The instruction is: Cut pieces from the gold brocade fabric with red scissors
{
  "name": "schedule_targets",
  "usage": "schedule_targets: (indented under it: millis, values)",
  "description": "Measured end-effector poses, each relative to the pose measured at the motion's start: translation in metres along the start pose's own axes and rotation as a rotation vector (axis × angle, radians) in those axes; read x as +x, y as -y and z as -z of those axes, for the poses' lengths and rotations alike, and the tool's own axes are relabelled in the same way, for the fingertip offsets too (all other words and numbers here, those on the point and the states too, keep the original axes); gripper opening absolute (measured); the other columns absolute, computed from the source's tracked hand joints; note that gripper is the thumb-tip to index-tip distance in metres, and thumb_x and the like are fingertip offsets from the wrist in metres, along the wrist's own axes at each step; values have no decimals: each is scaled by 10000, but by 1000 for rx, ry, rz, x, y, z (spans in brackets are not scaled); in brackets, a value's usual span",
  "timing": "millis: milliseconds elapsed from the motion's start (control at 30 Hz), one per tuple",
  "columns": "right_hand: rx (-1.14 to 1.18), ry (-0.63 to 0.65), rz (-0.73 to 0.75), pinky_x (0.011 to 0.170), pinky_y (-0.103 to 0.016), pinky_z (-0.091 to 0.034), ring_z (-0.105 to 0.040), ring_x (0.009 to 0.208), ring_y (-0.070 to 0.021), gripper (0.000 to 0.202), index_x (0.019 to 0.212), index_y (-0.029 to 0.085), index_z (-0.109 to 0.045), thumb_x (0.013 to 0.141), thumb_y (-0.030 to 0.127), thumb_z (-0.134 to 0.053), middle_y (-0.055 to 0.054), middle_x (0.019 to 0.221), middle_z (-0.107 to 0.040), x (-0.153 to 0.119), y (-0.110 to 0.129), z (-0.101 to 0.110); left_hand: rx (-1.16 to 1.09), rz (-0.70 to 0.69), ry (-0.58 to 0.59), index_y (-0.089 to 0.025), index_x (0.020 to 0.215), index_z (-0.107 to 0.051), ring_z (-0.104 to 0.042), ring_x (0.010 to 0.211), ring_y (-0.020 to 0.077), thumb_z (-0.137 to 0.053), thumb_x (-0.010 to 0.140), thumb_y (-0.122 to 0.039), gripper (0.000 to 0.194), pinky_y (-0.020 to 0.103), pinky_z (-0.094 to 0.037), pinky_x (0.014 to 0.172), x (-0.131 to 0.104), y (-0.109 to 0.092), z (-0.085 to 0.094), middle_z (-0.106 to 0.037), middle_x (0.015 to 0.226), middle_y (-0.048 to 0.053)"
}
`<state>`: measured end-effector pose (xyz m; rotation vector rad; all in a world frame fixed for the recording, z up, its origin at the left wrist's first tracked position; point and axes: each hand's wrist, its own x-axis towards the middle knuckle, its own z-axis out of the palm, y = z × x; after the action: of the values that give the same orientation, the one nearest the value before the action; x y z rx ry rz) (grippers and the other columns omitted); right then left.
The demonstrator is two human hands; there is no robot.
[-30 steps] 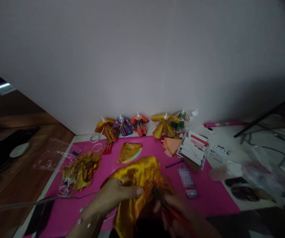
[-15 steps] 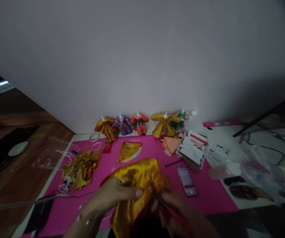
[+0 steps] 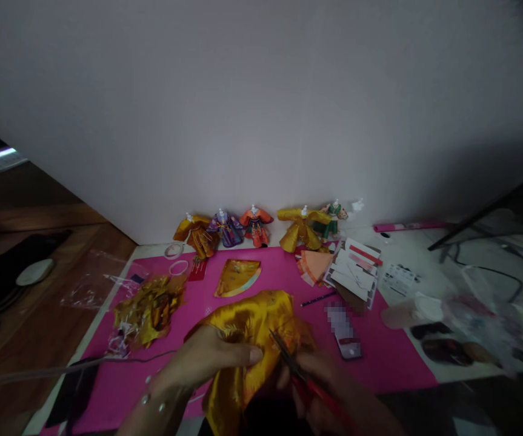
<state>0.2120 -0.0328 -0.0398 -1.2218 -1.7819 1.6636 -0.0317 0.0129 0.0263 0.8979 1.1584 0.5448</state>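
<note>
Gold cloth (image 3: 254,312) in left hand (image 3: 213,356), scissors (image 3: 287,357) in right hand (image 3: 322,381)

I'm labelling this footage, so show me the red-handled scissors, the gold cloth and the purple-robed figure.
Red-handled scissors (image 3: 293,366): head view, near where the blades meet the handles.
Gold cloth (image 3: 263,318): head view, its shiny upper part.
Purple-robed figure (image 3: 226,231): head view, front of the robe.

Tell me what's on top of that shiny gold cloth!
The left grip rests on the shiny gold cloth; red-handled, dark-bladed scissors in the right grip reach over it. The bits of cloth underneath those can't be seen.
</note>
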Motion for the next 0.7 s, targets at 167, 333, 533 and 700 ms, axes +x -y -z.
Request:
schedule_targets:
  millis: [167, 333, 533, 700]
  values:
    - [-4, 20, -29, 721, -319, -512, -637, 843, -226, 319, 1062, 196, -711, 894, 449, -616, -56, 925, -661, 3, 3, 0, -15, 5, 19, -173, 952, -758, -646, 773, 207, -833, 615, -315, 374, 331, -499, 803, -1, -5, 1, -727, 804, 11]
    - [-28, 31, 45, 673, -296, -504, -620, 778, -203, 206, 941, 208, -719, 872, 379, -629, -23, 809, -632, 7, 7, 0, 20, 18, -13, -169, 878, -757, -619, 735, 191, -829, 605, -298, 310, 319, -485, 777, 0, -4, 2, -714, 753, 2]
    - [-35, -13, 88, 696, -311, -507, -606, 740, -190, 221, 925, 217, -728, 926, 364, -563, -26, 797, -635, 7, 5, -2, 62, 34, 3, -158, 858, -752, -602, 729, 185, -822, 611, -320, 304, 289, -459, 704, 1, -3, 6, -698, 727, 3]
    - [3, 6, 137, 729, -329, -493, -604, 812, -216, 324, 988, 214, -727, 925, 489, -568, -47, 858, -647, 5, 6, 2, 76, 29, 17, -156, 865, -740, -594, 750, 191, -816, 608, -324, 317, 293, -457, 703, 2, -3, 8, -703, 760, 16]
